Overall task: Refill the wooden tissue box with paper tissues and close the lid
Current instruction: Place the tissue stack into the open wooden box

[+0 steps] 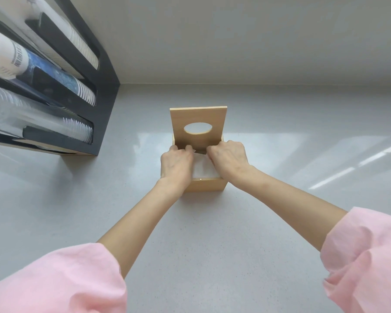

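Observation:
A square wooden tissue box (209,185) stands on the grey counter in the middle of the view. Its lid (198,117), with an oval hole, stands upright at the box's far side. White paper tissues (203,169) fill the open box. My left hand (176,162) and my right hand (228,158) both reach into the box from the near side, with fingers curled on the tissues near the far edge. My fingertips are hidden behind the hands.
A black cup dispenser rack (95,91) with rows of stacked paper and plastic cups stands at the left, against the back wall. The grey counter (280,143) stretches around the box to the right and front.

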The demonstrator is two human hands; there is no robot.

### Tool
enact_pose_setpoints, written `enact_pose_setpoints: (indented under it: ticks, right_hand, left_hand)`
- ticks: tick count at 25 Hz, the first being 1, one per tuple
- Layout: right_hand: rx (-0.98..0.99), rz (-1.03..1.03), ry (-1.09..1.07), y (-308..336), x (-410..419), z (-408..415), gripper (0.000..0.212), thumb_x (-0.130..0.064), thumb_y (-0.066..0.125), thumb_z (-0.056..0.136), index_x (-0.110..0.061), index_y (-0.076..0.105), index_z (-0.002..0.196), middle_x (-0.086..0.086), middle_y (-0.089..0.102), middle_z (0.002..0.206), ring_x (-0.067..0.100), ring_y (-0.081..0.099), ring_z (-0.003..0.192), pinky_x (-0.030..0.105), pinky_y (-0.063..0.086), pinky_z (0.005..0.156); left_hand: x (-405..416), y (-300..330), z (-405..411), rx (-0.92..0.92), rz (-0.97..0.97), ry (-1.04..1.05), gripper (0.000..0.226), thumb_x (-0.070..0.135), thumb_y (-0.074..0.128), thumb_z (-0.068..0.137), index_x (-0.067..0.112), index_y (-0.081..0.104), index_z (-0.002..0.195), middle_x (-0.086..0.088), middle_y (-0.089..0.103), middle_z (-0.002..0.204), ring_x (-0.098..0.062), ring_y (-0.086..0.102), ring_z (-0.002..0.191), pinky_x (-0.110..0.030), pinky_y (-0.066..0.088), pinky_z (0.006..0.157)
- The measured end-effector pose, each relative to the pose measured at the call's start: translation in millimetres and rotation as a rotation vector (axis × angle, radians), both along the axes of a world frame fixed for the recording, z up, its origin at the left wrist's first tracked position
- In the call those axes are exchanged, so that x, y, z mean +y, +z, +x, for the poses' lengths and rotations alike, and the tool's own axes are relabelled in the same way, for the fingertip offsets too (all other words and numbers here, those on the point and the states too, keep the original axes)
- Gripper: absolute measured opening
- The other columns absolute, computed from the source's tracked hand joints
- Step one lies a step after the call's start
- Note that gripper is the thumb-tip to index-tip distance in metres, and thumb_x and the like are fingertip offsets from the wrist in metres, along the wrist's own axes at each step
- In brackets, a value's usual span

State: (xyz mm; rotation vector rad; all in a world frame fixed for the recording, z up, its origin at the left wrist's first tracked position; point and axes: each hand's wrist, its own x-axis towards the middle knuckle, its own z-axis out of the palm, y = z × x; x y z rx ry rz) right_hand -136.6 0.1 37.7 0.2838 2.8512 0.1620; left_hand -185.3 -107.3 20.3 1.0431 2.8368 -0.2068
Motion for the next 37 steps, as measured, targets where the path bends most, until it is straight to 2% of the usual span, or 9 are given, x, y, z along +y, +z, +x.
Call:
enact_pose_setpoints:
  ticks: [9,11,16,21,26,30,32,34,37]
  right_hand:
    - [-0.093,-0.043,-0.014,-0.5,5.7,-5.0,0.030,-0.005,0.050,0.086,-0.017,0.066,0.110,0.007,0.067,0.111,0.029,0.060,0.103,0.020,0.022,0.046]
    - [-0.061,-0.135,-0.084,7.1,5.1,-2.7,0.030,-0.011,0.048,0.088,-0.014,0.062,0.115,0.010,0.064,0.115,0.031,0.059,0.105,0.023,0.033,0.058]
    - [0.075,-0.193,0.030,22.5,-3.8,2.0,0.026,-0.009,0.040,0.091,-0.009,0.063,0.103,0.010,0.066,0.107,0.032,0.058,0.100,0.031,0.029,0.069]
    - [-0.248,-0.041,0.141,-0.8,-14.7,-3.5,0.024,-0.015,0.037,0.093,-0.018,0.046,0.071,-0.004,0.040,0.057,0.024,0.043,0.077,0.037,0.023,0.106]
    - [-0.444,-0.070,0.128,-9.6,-8.6,-12.9,0.025,-0.013,0.028,0.094,-0.016,0.050,0.082,-0.001,0.049,0.066,0.022,0.044,0.083,0.039,0.007,0.116]
    - [-0.179,-0.184,0.125,-2.5,-8.2,2.5,0.034,-0.013,0.029,0.094,-0.017,0.060,0.080,0.011,0.068,0.088,0.024,0.046,0.080,0.035,0.013,0.118]
    - [-0.049,-0.283,0.086,1.9,-10.5,16.8,0.034,-0.012,0.032,0.093,-0.017,0.064,0.103,0.011,0.069,0.108,0.026,0.055,0.098,0.034,0.017,0.116]
    - [0.056,-0.362,0.027,4.8,-16.0,33.4,0.040,-0.013,0.034,0.092,-0.017,0.051,0.129,0.008,0.060,0.127,0.022,0.048,0.123,0.034,0.018,0.115]
    - [0.128,-0.389,-0.071,4.4,-34.1,61.7,0.044,-0.018,0.038,0.094,-0.017,0.038,0.138,0.006,0.035,0.150,0.018,0.021,0.143,0.036,0.008,0.118]
  left_hand:
    - [1.9,4.6,-1.4,-0.034,-0.106,0.001,0.024,0.004,0.052,0.084,0.010,0.058,0.107,-0.007,0.065,0.107,-0.025,0.050,0.108,-0.022,0.018,0.046]
    - [-2.9,8.0,-2.3,-0.025,-0.062,0.022,0.026,0.004,0.052,0.085,0.007,0.055,0.110,-0.009,0.061,0.111,-0.027,0.051,0.107,-0.027,0.027,0.057]
    - [-11.4,10.7,-5.7,0.016,0.001,-0.099,0.028,0.013,0.047,0.088,0.012,0.056,0.114,-0.004,0.061,0.112,-0.026,0.047,0.109,-0.033,0.029,0.078]
    - [-5.7,9.5,-14.1,-0.177,-0.281,-0.270,0.027,0.022,0.033,0.094,0.018,0.055,0.079,-0.001,0.055,0.069,-0.025,0.051,0.089,-0.041,0.007,0.112]
    - [3.5,4.3,-19.7,-0.187,-0.554,-0.299,0.038,0.017,0.026,0.097,0.020,0.062,0.085,0.004,0.041,0.059,-0.025,0.050,0.105,-0.053,-0.005,0.112]
    - [-8.2,5.2,-16.3,-0.165,-0.291,-0.296,0.033,0.016,0.029,0.095,0.016,0.060,0.084,0.001,0.055,0.067,-0.025,0.056,0.104,-0.046,0.001,0.113]
    - [-20.0,5.9,-5.9,-0.214,-0.070,-0.245,0.033,0.016,0.030,0.094,0.015,0.060,0.109,-0.004,0.066,0.103,-0.023,0.051,0.114,-0.043,0.008,0.113]
    - [-34.3,8.8,9.4,-0.250,0.132,-0.194,0.038,0.020,0.033,0.096,0.018,0.045,0.132,-0.002,0.051,0.136,-0.019,0.036,0.131,-0.041,0.015,0.112]
    - [-61.6,6.1,34.6,-0.182,0.328,-0.137,0.045,0.025,0.038,0.096,0.015,0.034,0.140,-0.002,0.032,0.151,-0.018,0.022,0.141,-0.037,0.017,0.113]
